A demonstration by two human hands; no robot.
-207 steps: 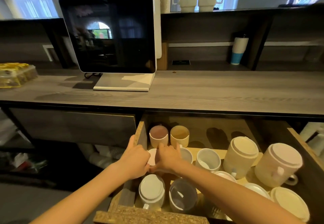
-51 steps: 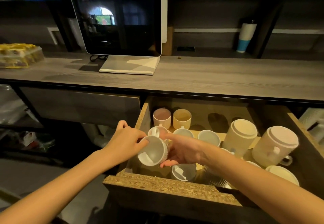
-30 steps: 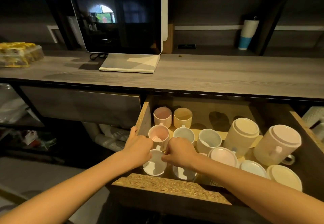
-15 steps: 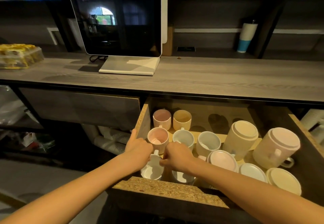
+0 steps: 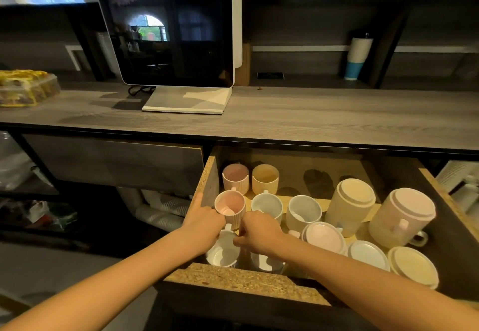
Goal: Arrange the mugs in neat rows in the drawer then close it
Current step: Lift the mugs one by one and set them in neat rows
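Note:
The open drawer (image 5: 243,280) under the counter holds several mugs. A white mug (image 5: 223,253) stands upright at the front left corner, mouth up. My left hand (image 5: 204,224) grips its rim and my right hand (image 5: 259,234) pinches it from the right side. Behind it stands a pink ribbed mug (image 5: 230,207), then a mauve mug (image 5: 236,176) and a yellow mug (image 5: 265,178) at the back. Two pale blue mugs (image 5: 268,205) (image 5: 303,211) stand to the right. Upside-down mugs (image 5: 350,205) (image 5: 400,216) fill the right side. Another mug (image 5: 267,263) sits under my right wrist.
A monitor (image 5: 168,27) on a white stand sits on the grey counter (image 5: 311,118). A tray of yellow packets (image 5: 26,87) lies at the far left. A white and blue tumbler (image 5: 359,56) stands on the back shelf. A closed drawer front (image 5: 111,164) is to the left.
The white mug, held tilted above the drawer earlier, has been lowered upright into the front left corner. Both hands came down with it and stay on it.

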